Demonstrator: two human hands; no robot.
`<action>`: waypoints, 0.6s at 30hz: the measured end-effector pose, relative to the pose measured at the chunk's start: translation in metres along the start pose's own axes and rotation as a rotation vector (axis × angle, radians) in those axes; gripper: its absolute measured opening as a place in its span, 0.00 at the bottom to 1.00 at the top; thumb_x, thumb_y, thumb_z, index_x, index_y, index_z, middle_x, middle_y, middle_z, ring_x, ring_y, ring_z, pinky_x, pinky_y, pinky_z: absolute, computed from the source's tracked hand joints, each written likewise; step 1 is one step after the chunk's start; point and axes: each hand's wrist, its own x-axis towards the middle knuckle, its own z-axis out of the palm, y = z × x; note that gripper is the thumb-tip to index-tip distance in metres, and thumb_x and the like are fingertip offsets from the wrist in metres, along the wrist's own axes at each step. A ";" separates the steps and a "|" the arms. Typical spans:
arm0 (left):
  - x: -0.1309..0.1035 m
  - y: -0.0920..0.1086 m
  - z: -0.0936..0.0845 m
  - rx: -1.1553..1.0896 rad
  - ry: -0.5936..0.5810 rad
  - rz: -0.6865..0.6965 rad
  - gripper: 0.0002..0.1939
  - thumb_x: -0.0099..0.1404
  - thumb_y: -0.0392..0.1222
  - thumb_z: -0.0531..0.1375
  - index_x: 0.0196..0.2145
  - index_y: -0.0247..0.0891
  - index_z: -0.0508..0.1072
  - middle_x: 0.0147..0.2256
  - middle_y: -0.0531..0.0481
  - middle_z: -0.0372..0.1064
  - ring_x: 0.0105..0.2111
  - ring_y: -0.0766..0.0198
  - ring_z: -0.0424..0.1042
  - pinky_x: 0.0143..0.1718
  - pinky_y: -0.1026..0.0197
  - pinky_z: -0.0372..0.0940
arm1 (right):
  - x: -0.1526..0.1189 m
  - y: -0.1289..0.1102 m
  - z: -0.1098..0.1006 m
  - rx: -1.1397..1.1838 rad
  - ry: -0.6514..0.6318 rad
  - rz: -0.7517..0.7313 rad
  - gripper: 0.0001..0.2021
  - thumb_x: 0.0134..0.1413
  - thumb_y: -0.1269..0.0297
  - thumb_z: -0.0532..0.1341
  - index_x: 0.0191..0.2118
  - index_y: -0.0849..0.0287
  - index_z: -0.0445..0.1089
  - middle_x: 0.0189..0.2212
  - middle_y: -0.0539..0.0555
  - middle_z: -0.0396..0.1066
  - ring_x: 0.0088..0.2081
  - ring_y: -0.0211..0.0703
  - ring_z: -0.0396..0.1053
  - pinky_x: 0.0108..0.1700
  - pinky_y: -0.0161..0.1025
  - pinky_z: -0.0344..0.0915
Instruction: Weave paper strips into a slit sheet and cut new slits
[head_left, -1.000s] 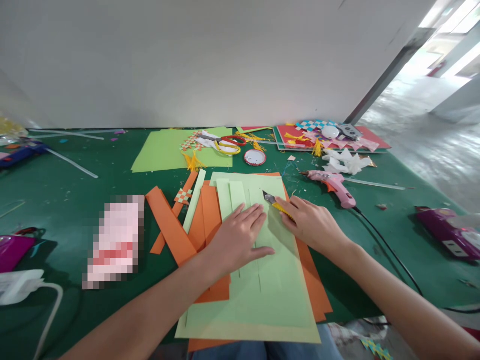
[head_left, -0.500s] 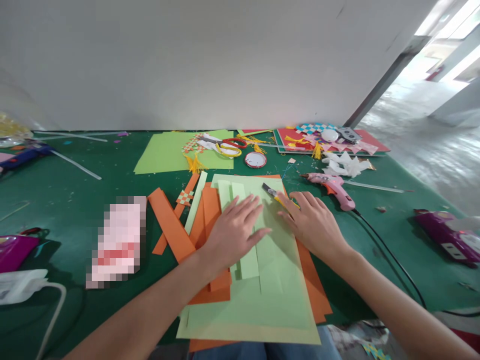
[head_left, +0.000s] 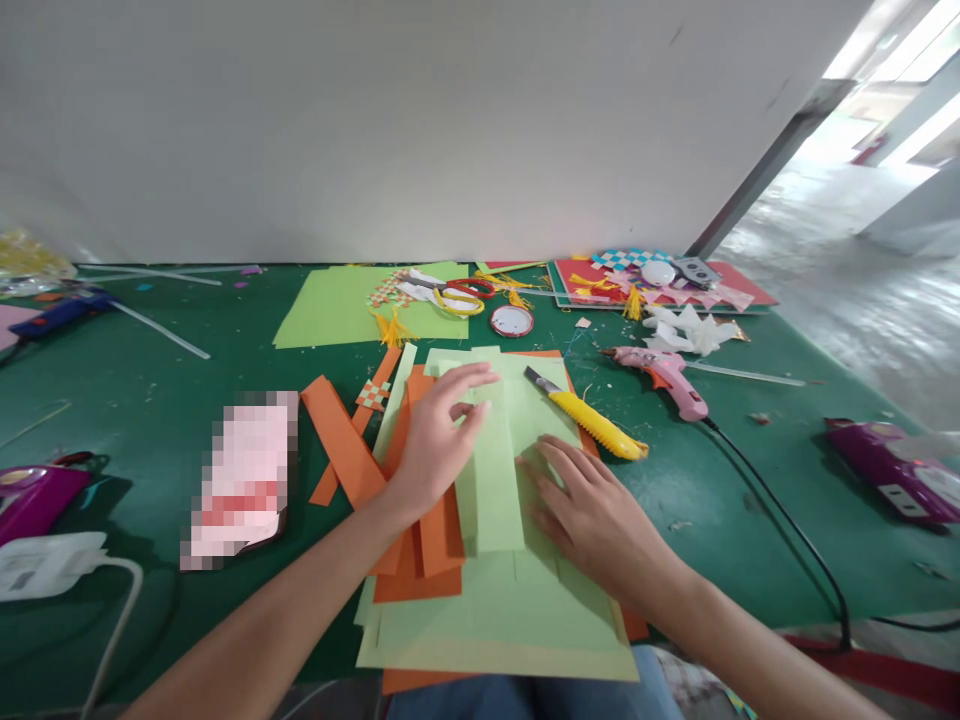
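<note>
A pale green paper strip lies lengthwise over a stack of pale green sheets. My left hand hovers at the strip's left side, thumb and fingers curved and apart, holding nothing visible. On the other side, my right hand rests on the green sheets with loosely bent, parted fingers close to the strip's right edge; its fingertips are partly hidden. A yellow utility knife lies just beyond it, blade toward the upper left. Orange paper strips sit under and beside my left wrist.
Scissors, a round lid and green sheets lie along the wall. To the right are a pink glue gun with its cord and a purple device. A blurred pink object lies left.
My right hand has left the utility knife and come down nearer me beside the strip. My left hand has lifted from its flat position and curled. A strip has shifted toward the wall.
</note>
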 end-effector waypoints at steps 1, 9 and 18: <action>0.002 0.002 -0.002 -0.051 0.051 -0.003 0.14 0.65 0.32 0.53 0.46 0.41 0.72 0.53 0.48 0.66 0.54 0.60 0.65 0.41 0.63 0.70 | 0.002 0.000 0.000 0.000 -0.006 -0.002 0.19 0.60 0.65 0.55 0.55 0.65 0.65 0.51 0.65 0.65 0.58 0.56 0.58 0.56 0.52 0.62; 0.002 0.003 -0.002 -0.191 0.071 -0.071 0.09 0.65 0.35 0.56 0.42 0.38 0.72 0.44 0.47 0.71 0.47 0.62 0.70 0.45 0.62 0.68 | 0.032 -0.002 -0.004 0.130 0.052 0.017 0.13 0.61 0.71 0.49 0.42 0.65 0.70 0.46 0.64 0.69 0.52 0.54 0.63 0.51 0.49 0.63; -0.003 0.007 0.003 -0.038 -0.050 0.046 0.09 0.65 0.33 0.54 0.41 0.40 0.72 0.43 0.48 0.70 0.44 0.63 0.70 0.44 0.61 0.68 | 0.024 0.007 -0.012 0.678 -0.056 0.452 0.23 0.62 0.55 0.51 0.17 0.59 0.57 0.13 0.45 0.55 0.18 0.32 0.52 0.21 0.32 0.49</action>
